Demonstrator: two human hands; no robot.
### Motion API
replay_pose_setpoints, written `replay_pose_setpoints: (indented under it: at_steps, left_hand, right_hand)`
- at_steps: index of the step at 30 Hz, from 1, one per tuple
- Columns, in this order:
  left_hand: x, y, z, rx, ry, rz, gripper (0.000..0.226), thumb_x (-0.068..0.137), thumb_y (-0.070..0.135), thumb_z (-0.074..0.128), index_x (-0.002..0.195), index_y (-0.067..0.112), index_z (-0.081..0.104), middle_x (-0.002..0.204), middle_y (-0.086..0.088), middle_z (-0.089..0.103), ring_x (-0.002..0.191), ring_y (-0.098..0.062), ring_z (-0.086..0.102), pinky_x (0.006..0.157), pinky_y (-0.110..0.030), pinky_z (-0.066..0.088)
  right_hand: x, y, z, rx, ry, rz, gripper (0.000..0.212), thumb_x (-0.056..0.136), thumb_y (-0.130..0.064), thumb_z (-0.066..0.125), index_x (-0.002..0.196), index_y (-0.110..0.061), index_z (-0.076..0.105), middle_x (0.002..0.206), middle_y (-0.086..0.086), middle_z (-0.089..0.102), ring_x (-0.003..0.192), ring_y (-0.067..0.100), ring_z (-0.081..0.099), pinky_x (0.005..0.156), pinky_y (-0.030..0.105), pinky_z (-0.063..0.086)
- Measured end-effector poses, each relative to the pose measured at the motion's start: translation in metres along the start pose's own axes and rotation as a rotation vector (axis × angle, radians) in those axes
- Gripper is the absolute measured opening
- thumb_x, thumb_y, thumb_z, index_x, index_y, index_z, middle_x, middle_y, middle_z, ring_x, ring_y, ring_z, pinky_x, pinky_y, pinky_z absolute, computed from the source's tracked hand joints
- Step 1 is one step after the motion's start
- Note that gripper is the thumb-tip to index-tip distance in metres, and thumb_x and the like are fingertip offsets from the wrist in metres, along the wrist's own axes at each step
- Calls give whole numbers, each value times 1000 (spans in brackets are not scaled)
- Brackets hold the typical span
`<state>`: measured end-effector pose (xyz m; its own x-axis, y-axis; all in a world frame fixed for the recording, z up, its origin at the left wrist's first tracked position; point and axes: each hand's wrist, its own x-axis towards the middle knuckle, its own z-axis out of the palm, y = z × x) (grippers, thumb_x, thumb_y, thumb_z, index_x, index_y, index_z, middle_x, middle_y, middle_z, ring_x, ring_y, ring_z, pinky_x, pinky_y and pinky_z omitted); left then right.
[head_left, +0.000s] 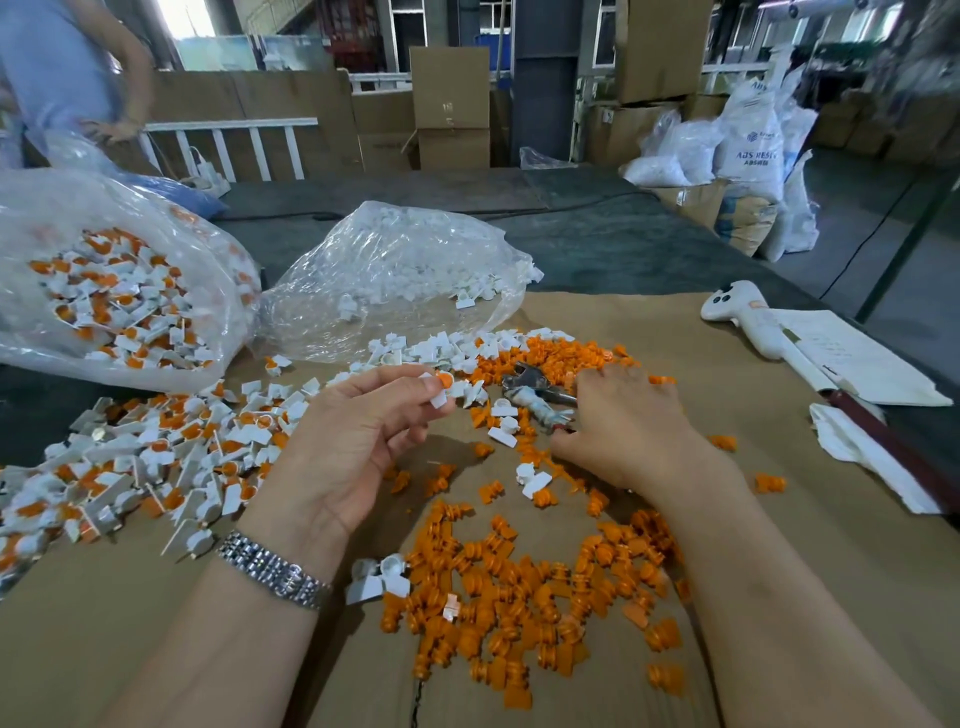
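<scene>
Lighting is bright, even daylight from blown-out rear window (187, 18); soft shadow beneath left hand (358, 447) on table (675, 332); glare on clear bag (395, 270); edges bowed by wide-angle lens; upper-left person (62, 67) motion-blurred.

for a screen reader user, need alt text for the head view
A person's left hand pinches a white-and-orange plastic piece, while the right hand lies over a metal tool. Loose orange plugs and white pieces lie scattered on the cardboard, with two clear bags behind.
</scene>
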<state>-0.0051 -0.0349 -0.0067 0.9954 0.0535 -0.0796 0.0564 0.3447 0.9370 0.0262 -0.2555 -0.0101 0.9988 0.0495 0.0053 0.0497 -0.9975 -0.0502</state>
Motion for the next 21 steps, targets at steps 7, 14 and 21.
replay_pose_setpoints:
  at_steps: [7,14,21]
  left_hand:
    - [0,-1,1,-88,30,3,28,60,16,84,87,11,79,89,-11,78,79,-18,77,54,-16,54]
    - [-1,3,0,-132,48,89,26,63,21,85,87,13,81,97,-11,79,85,-18,76,62,-17,56]
    - [-2,3,0,-63,95,144,26,66,24,85,90,15,81,97,-9,79,89,-18,76,65,-19,52]
  right_hand:
    - [-1,-1,-14,518,63,-69,26,96,-39,51,90,-16,61,79,5,65,65,17,58,54,31,41]
    - [-21,-4,-31,877,-267,-329,29,99,-44,58,89,-20,70,68,-4,65,60,4,59,55,16,44]
    - [-28,-9,-38,850,-248,-385,22,101,-42,54,98,-25,68,91,-1,74,87,14,71,89,44,57]
